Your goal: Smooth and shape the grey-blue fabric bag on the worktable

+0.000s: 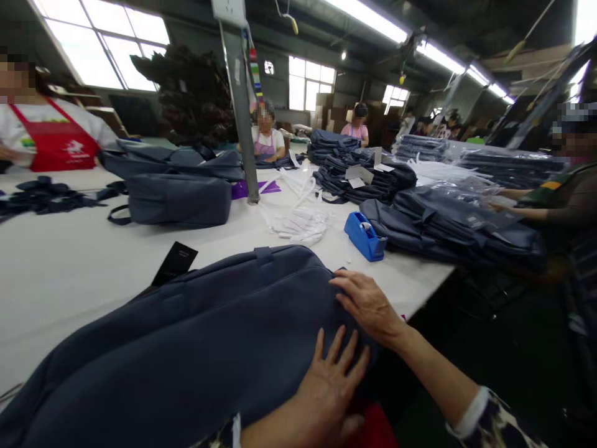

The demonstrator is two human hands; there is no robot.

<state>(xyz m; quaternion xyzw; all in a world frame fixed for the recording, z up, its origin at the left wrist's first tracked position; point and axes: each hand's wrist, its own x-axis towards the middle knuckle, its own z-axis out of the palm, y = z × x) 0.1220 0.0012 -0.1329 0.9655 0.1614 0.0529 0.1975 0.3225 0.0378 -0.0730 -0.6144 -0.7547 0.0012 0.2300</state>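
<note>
A boxy bag [180, 202] stands beyond the large navy bag [196, 336], which lies on the white table [60, 267]; a black tag [175, 262] juts up at the navy bag's far edge. On its right end the left hand [330, 379] rests flat, fingers spread, gripping nothing. Past that end sits a blue tape dispenser [364, 238]. The right hand [372, 306] curves over that end; whether its fingers pinch it, I cannot tell

Slate blue fills the bag [224, 317] by the near edge of the white table [60, 261], black on its tag [175, 264]; bright blue on the dispenser [365, 236] toward the right edge, red on an apron [60, 140], cream blotches on a dark sleeve [499, 423]!
</note>
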